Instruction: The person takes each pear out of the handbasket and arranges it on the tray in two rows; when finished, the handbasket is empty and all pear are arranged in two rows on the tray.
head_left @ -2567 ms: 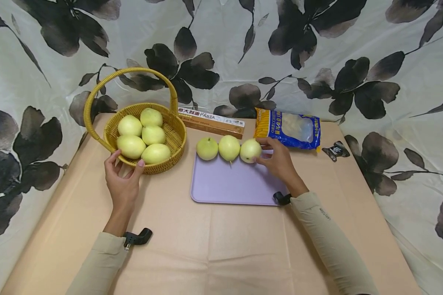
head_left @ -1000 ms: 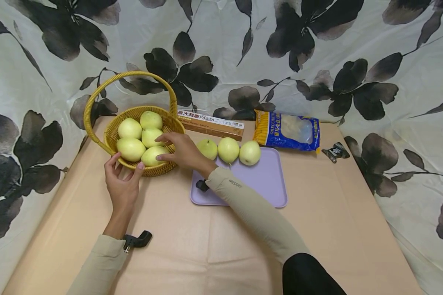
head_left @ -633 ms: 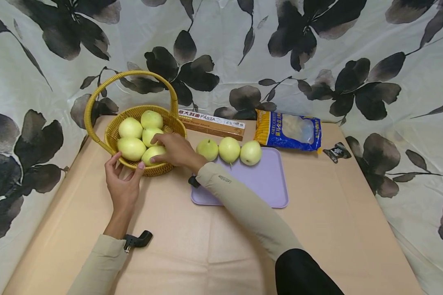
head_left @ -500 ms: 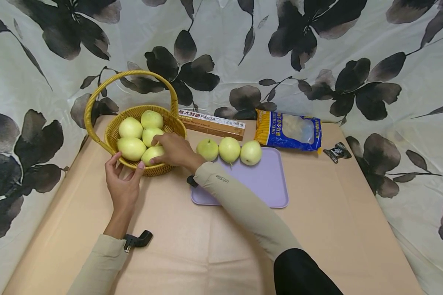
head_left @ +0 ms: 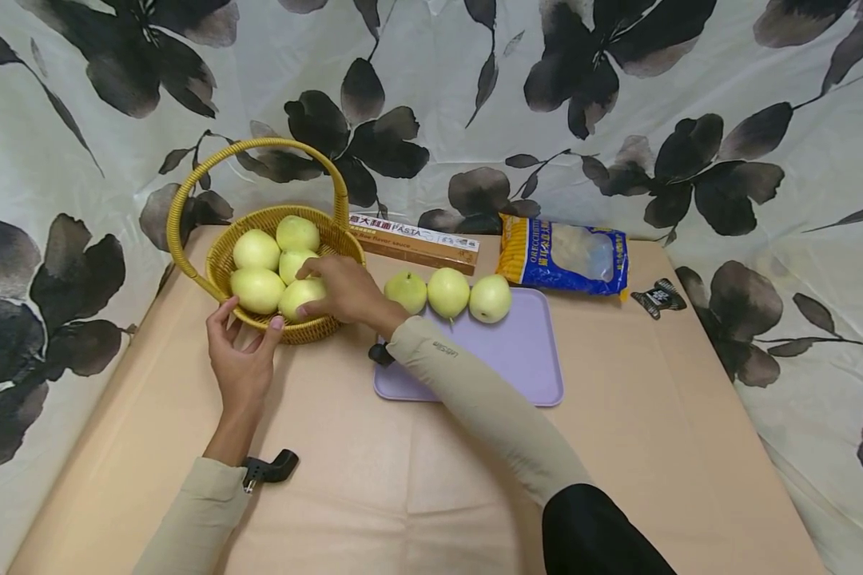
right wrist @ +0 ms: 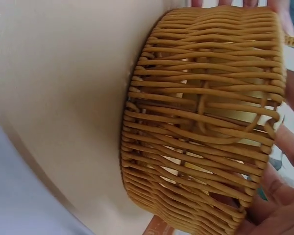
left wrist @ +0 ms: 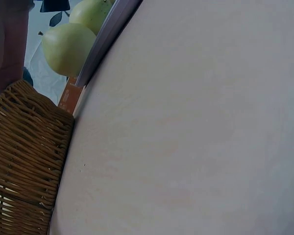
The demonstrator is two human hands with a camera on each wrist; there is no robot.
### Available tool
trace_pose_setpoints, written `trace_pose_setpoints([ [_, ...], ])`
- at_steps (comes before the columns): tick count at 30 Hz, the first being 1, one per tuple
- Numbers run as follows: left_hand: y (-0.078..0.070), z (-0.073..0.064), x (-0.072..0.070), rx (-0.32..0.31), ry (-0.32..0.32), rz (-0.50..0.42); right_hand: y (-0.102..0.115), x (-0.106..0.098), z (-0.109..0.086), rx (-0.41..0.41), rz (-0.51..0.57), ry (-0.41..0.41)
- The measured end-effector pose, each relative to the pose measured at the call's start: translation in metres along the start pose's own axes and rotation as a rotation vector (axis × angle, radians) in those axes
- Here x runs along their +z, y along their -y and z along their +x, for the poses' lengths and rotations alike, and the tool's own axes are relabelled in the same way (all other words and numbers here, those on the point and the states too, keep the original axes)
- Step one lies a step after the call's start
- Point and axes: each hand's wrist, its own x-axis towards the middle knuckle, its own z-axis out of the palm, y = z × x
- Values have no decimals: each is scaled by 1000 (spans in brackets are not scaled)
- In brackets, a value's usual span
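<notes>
Pear (head_left: 293,295) at the near right of the basket is what I'm watching from my end: the right hand (head_left: 348,291) has it between thumb and fingers, thumb on the near side, fingers on the far side, so I'd call it held, though the hand hides how firm that is. It lies just left of the palm, and the right hand comes at it from the right, so that's clearly the nearer hand. Can't call the pear's long axis with part of it covered. The left hand (head_left: 240,367) grips the near left of the basket (head_left: 312,330), thumb and fingers spread along the rim. Four other pears (head_left: 257,289) sit inside, touching or close together. Relation that counts, imo: the purple tray (head_left: 507,359) is just right of the basket, and the right forearm crosses above it. Three pears (head_left: 448,293) line its far edge. Behind those there's a pasta box (head_left: 417,246), then a blue-and-yellow bag (head_left: 568,255), with a small black packet (head_left: 659,298) farthest right.
</notes>
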Motion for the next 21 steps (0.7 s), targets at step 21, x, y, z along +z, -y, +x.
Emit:
trace_pose_setpoints([
  [21,-6,-3,1,3,-4,5,-9,-48,-52,-59,234,-229],
])
